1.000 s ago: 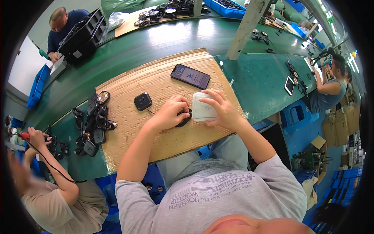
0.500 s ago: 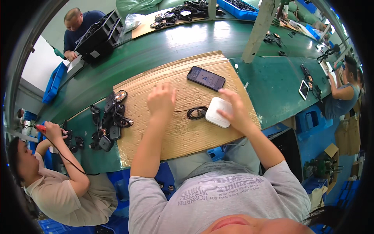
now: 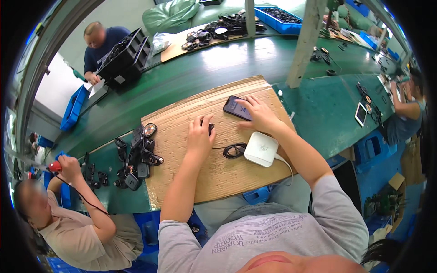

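Observation:
On the brown cardboard sheet (image 3: pixel 182 186), my left hand (image 3: pixel 199 135) has its fingers curled over a small black object (image 3: pixel 211 129), mostly hidden beneath them. A coiled black cable (image 3: pixel 234 150) runs from beside that hand toward a white rounded square box (image 3: pixel 261 149) with a white cord. My right hand (image 3: pixel 259 113) reaches across above the box and covers the right end of a black phone (image 3: pixel 233 108), whose screen is lit. Fingers lie at the phone's far edge and the thumb at its near edge.
Black corded devices (image 3: pixel 136 157) are heaped left of the cardboard. A co-worker (image 3: pixel 91 227) at lower left holds a red-handled tool. Others sit at far left and right. A pale post (image 3: pixel 302 50) rises behind the cardboard; a white tablet-like device (image 3: pixel 360 114) lies on the right.
My right hand has left the white box and moved up and left onto the phone. My left hand's fingers now curl over the black object. The whole view has shifted slightly.

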`<state>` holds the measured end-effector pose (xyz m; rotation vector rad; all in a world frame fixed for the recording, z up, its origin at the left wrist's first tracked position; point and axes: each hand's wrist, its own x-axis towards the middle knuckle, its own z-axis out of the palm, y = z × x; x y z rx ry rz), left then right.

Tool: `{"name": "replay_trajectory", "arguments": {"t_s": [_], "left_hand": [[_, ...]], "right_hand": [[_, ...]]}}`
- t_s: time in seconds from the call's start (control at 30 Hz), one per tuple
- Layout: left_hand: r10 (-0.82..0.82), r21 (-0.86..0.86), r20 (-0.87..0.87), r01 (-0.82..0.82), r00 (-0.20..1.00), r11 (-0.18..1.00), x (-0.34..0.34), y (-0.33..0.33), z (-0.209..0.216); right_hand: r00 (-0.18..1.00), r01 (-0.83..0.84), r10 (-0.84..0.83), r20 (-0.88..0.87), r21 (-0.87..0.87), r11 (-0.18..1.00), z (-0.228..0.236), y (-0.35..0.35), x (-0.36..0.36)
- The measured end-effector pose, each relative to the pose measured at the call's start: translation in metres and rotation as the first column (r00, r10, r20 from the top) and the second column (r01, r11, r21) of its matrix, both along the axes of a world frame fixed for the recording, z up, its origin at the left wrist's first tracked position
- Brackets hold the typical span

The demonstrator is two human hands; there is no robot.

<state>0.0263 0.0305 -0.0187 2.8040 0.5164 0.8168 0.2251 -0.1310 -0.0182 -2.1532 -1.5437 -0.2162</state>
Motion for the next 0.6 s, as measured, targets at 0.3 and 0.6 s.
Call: {"name": "replay_trajectory", "arguments": {"t_s": [0.3,0.6], "left_hand": [[0.226,-0.796,0.537,0.577,0.812,-0.183,0.000,0.028,-0.003],[0.209,-0.513,0.479,0.465,0.853,-0.722,0.002,0.004,-0.029]], "right_hand": [[0.978,0.049,-0.046,-0.205,0.011,0.999,0.018,0.004,-0.006],[0.941,-0.293,0.334,-0.042,0.389,0.873,0.043,0.009,-0.052]]}}
